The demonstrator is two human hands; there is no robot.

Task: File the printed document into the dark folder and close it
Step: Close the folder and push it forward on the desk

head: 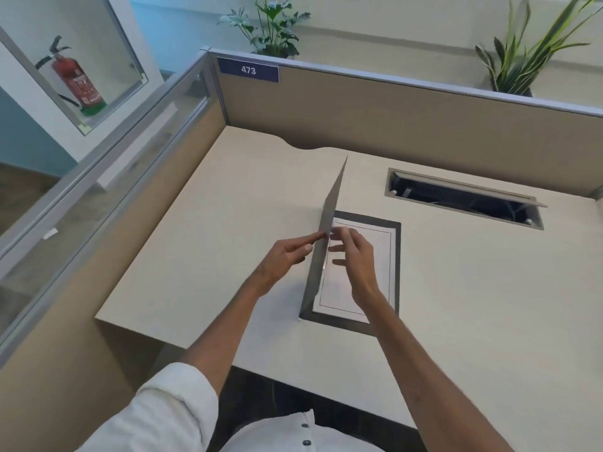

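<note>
At the bottom of the view a white rolled-up sleeve (pixel 169 396) and a buttoned white shirt front (pixel 303 432) lie closest, and both bare forearms reach forward from there over the near edge of the pale surface (pixel 202 243). The left hand (pixel 287 254) is angled up and to the right, its fingers extended and laid against the outer side of the raised front cover (pixel 329 230) of the dark folder (pixel 396 256), its grip narrow and pinching the cover's free edge. The right hand (pixel 354 256) comes in from the other side, wrist bent, thumb and fingertips meeting the same edge from the inside, its other fingers loosely curled above the page; its grip is likewise closed on the cover. The cover stands nearly upright, tilted a little, hinged along the folder's left side. The folder's back half lies flat near the middle of the surface, closer to the near edge than the far one, and the printed document (pixel 339 298), a white sheet with a thin border line, lies inside it, framed by the folder's dark margin. Beyond, toward the far right, an open cable tray hatch (pixel 463 197) is set into the surface. A tan partition (pixel 391 122) lines the far edge, bearing a blue label (pixel 248 70) reading 473. Potted plants (pixel 267 24) rise behind it, and a red fire extinguisher (pixel 76 81) stands far left.
</note>
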